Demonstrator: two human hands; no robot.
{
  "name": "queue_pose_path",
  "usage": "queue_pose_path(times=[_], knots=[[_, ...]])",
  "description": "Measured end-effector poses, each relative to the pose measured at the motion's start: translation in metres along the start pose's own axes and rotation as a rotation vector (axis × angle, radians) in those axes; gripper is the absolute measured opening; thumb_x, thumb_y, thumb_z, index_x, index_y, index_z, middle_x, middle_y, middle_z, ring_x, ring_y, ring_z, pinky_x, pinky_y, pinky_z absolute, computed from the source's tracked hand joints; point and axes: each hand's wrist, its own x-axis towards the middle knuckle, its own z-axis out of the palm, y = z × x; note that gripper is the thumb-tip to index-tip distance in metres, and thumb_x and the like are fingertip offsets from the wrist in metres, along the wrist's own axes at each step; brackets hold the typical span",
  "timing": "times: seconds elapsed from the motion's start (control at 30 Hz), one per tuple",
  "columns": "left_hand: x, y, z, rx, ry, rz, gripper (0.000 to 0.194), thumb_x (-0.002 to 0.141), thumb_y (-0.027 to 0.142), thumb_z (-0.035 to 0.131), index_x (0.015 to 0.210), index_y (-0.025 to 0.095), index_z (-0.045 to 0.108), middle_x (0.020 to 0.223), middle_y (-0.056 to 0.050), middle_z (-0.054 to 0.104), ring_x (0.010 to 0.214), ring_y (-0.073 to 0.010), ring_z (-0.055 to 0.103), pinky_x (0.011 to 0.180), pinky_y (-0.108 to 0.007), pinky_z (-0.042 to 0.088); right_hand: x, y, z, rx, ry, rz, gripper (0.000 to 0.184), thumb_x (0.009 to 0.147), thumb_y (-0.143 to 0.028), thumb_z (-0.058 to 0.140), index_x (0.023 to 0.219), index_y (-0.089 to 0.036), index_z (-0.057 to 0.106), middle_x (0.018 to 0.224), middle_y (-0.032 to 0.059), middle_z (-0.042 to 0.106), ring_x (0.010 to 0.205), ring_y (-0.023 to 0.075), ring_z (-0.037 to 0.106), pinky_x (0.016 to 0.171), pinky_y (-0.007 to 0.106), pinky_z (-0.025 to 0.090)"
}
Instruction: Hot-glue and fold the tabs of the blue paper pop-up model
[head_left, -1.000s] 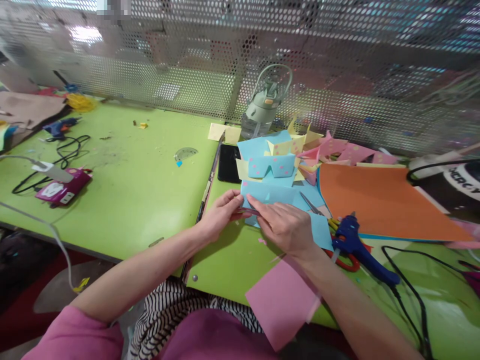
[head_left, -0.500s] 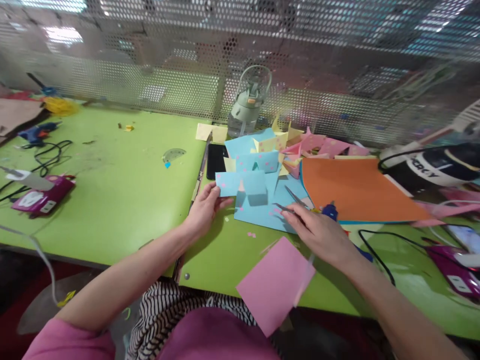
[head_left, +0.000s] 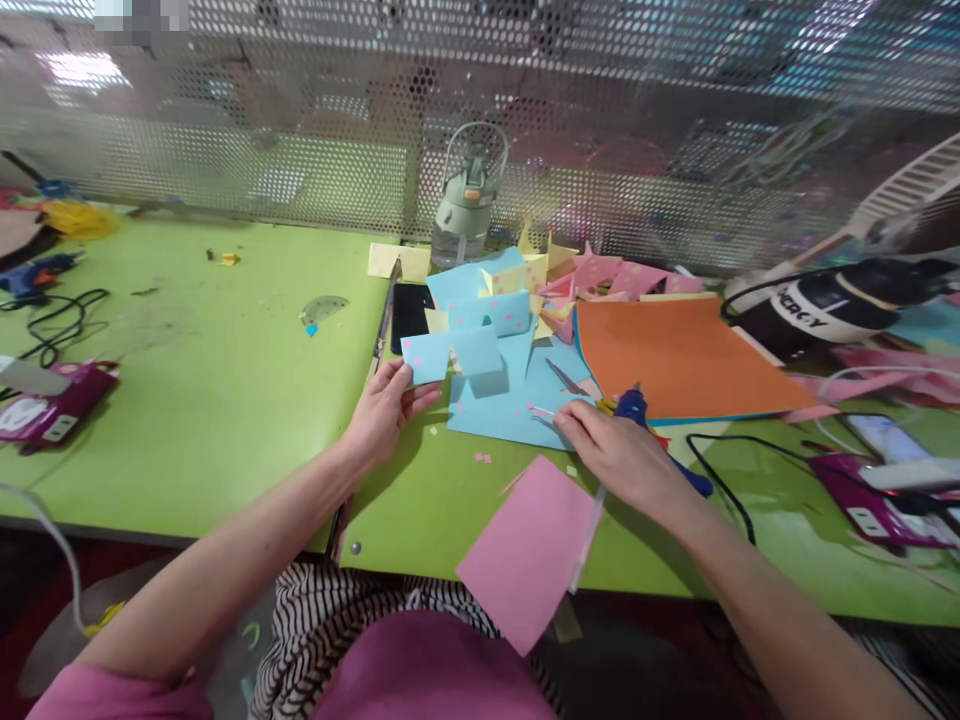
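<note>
My left hand (head_left: 382,410) pinches the left end of a folded light-blue paper strip (head_left: 476,350) with small pink pieces on it, held above a blue sheet (head_left: 487,418). In my right hand (head_left: 611,445) is a pair of slim tweezers (head_left: 541,411), their tips over the blue sheet beside small pink bits. Most of the tweezers is hidden by my fingers. Scissors (head_left: 568,378) lie on the sheet just beyond, with their blades showing. A pink sheet (head_left: 525,555) sticks out over the table's front edge, below my right hand.
Behind the strip are folded yellow papers (head_left: 525,275) and pink papers (head_left: 622,275), a phone (head_left: 410,315) and a bottle (head_left: 465,210). To the right lie orange card (head_left: 675,360), a blue glue gun (head_left: 631,404) with its cable, and a black bottle (head_left: 817,310). A perforated screen (head_left: 337,170) stands behind.
The view has shifted right, so everything appears further left. My right hand has turned slightly, and the tweezers' tips now look closer together over the blue sheet. My left hand still holds the strip.
</note>
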Motion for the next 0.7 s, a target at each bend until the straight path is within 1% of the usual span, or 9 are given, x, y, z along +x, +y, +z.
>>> queue_pose_path(times=[0.07,0.13,0.2,0.33,0.43,0.5,0.57,0.6,0.7], knots=[[0.0,0.0,0.0,0.009,-0.009,-0.007,0.011,0.097,0.016,0.049,0.094,0.017,0.059,0.098,-0.004,0.069,0.073,-0.0083,0.069,0.073,-0.021,0.058,-0.003,-0.005,0.002,0.007,0.012,-0.059,0.031,0.097,-0.038,0.032,0.081,-0.024,0.055,0.071,0.003,0.067,0.065,0.0208,0.065,0.056,0.03,0.041],[0.0,0.0,0.0,0.016,-0.017,-0.016,0.011,0.097,0.017,0.048,0.093,0.017,0.058,0.096,-0.004,0.07,0.074,-0.0082,0.069,0.073,-0.02,0.057,-0.006,-0.009,0.003,0.028,0.02,-0.127,0.029,0.096,-0.037,0.036,0.085,-0.023,0.059,0.084,0.0052,0.071,0.081,0.0218,0.067,0.069,0.033,0.048],[-0.001,0.0,0.001,0.015,-0.024,-0.022,0.01,0.097,0.017,0.049,0.093,0.017,0.058,0.096,-0.004,0.07,0.074,-0.0082,0.068,0.073,-0.02,0.057,-0.011,-0.005,0.004,0.021,0.057,-0.176,0.028,0.095,-0.035,0.038,0.092,-0.022,0.062,0.096,0.0079,0.071,0.094,0.0237,0.066,0.083,0.038,0.049],[-0.003,0.001,0.002,0.004,-0.02,-0.023,0.011,0.096,0.015,0.048,0.093,0.017,0.059,0.093,-0.004,0.07,0.072,-0.0078,0.068,0.072,-0.019,0.057,-0.026,0.028,0.001,-0.199,0.231,-0.106,0.039,0.088,-0.023,0.04,0.119,-0.011,0.059,0.117,0.0187,0.067,0.107,0.0333,0.062,0.091,0.051,0.048],[-0.005,0.0,0.004,0.004,-0.017,-0.025,0.013,0.096,0.012,0.048,0.091,0.017,0.059,0.089,-0.003,0.069,0.071,-0.0076,0.068,0.07,-0.018,0.057,-0.04,0.058,-0.002,-0.282,0.135,-0.048,0.059,0.079,-0.024,0.047,0.134,-0.002,0.046,0.131,0.0254,0.059,0.117,0.0363,0.059,0.094,0.05,0.049],[-0.006,0.0,0.004,0.009,-0.028,-0.031,0.014,0.096,0.012,0.047,0.091,0.016,0.06,0.089,-0.003,0.069,0.07,-0.0074,0.068,0.069,-0.017,0.058,-0.047,0.068,-0.002,-0.296,0.091,-0.005,0.066,0.078,-0.026,0.049,0.138,0.0,0.041,0.137,0.0274,0.053,0.123,0.0367,0.055,0.096,0.048,0.048],[-0.007,0.001,0.003,0.01,-0.035,-0.035,0.014,0.096,0.011,0.048,0.092,0.016,0.06,0.088,-0.003,0.069,0.068,-0.0075,0.068,0.069,-0.018,0.058,-0.051,0.072,0.001,-0.295,0.108,0.077,0.067,0.08,-0.029,0.05,0.138,0.002,0.04,0.132,0.03,0.056,0.119,0.0381,0.057,0.091,0.049,0.051],[-0.006,0.001,0.003,0.007,-0.032,-0.033,0.013,0.096,0.011,0.048,0.093,0.016,0.06,0.087,-0.003,0.068,0.068,-0.0077,0.068,0.069,-0.018,0.058,-0.052,0.072,0.002,-0.284,0.123,0.12,0.065,0.081,-0.031,0.05,0.136,0.004,0.041,0.123,0.0304,0.061,0.111,0.0388,0.062,0.085,0.049,0.052],[-0.006,0.001,0.003,-0.006,-0.014,-0.022,0.013,0.095,0.009,0.048,0.092,0.016,0.059,0.086,-0.002,0.068,0.068,-0.0079,0.068,0.069,-0.019,0.058,-0.051,0.071,0.006,-0.231,0.13,0.16,0.052,0.084,-0.035,0.049,0.123,-0.002,0.054,0.094,0.0227,0.071,0.085,0.0363,0.068,0.07,0.047,0.054]])
